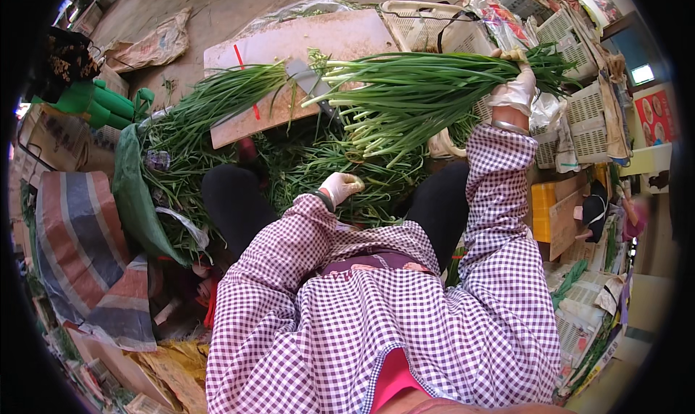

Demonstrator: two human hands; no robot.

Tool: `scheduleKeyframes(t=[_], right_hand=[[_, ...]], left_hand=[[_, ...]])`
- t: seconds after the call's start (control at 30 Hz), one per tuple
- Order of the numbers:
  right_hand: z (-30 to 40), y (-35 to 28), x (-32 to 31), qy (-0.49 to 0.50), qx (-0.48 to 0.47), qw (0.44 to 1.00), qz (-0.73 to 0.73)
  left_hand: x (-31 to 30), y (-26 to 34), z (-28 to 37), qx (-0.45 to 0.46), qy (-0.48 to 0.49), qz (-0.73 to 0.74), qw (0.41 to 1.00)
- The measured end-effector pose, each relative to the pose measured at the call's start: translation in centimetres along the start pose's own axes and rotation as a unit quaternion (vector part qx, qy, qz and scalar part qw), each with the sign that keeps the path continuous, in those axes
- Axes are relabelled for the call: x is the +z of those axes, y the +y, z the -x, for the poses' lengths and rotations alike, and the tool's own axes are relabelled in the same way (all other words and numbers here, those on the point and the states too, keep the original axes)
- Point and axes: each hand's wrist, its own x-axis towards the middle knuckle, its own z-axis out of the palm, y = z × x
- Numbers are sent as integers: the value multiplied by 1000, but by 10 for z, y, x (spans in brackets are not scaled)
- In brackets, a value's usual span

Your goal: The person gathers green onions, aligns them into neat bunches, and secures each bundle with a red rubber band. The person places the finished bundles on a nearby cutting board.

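Observation:
My right hand (513,85), in a whitish glove, grips a large bunch of green chives (429,82) near its leaf tips. The pale stem ends fan out to the left over a board (304,39). A cleaver (312,85) lies on the board, its dark handle over the near edge. Another bunch of chives (239,91) rests across the board's left part. My left hand (342,187), gloved too, is in front of my lap with its fingers bent together, above loose greens (380,188); whether it pinches a small piece is unclear.
A green sack (141,196) with more greens stands at the left, beside a striped woven sheet (81,240). Plastic crates (429,25) stand behind the board and along the right. A crumpled sack (157,42) lies on the floor. Other people (594,213) are at the far right.

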Motion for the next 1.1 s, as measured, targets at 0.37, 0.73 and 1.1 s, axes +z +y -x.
scheduleKeyframes(t=[0.37, 0.73, 1.1], right_hand=[[12, 7, -2, 36, -12, 998, 45], [17, -7, -21, -49, -13, 994, 93], [28, -9, -31, -245, 60, 968, -2]], left_hand=[[-3, 103, 14, 146, 53, 487, 859], [-1, 109, 13, 144, 82, 526, 834], [-17, 129, 18, 253, -12, 478, 841]])
